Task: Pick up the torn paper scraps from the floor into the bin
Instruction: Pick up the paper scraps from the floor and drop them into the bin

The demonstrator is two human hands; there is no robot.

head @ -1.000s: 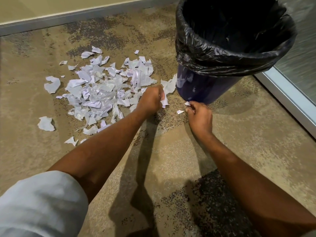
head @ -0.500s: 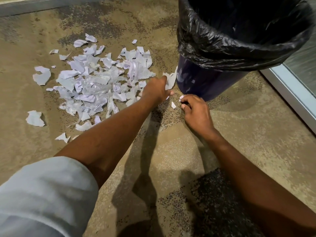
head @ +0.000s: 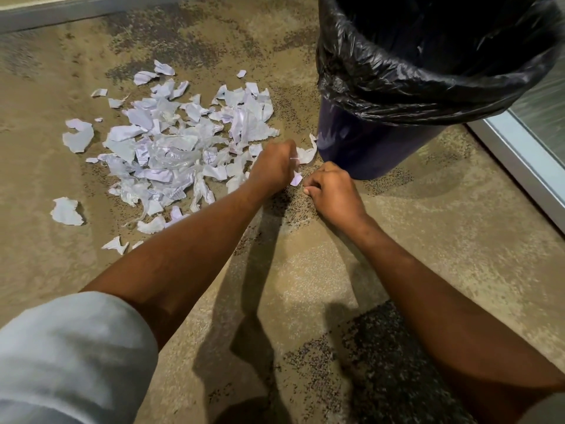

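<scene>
A wide pile of torn white paper scraps (head: pixel 171 148) lies on the tan carpet, left of a dark blue bin (head: pixel 367 148) lined with a black bag (head: pixel 397 78). My left hand (head: pixel 273 168) is curled at the pile's right edge and grips white scraps; one piece (head: pixel 307 153) sticks out beside the bin's base. My right hand (head: pixel 331 191) is curled low on the floor just right of it, fingers pinched at a small scrap (head: pixel 296 179) between the two hands. Whether the right hand holds paper inside is hidden.
Loose scraps lie apart from the pile at the left (head: pixel 78 136) and lower left (head: pixel 65 211). A grey baseboard (head: pixel 61 10) runs along the back. A metal door frame (head: pixel 519 166) borders the floor at the right. A dark carpet patch (head: pixel 391 362) lies near me.
My right hand has shifted left from the bin's base toward my left hand. The small scraps that lay by its fingers are no longer on the floor there.
</scene>
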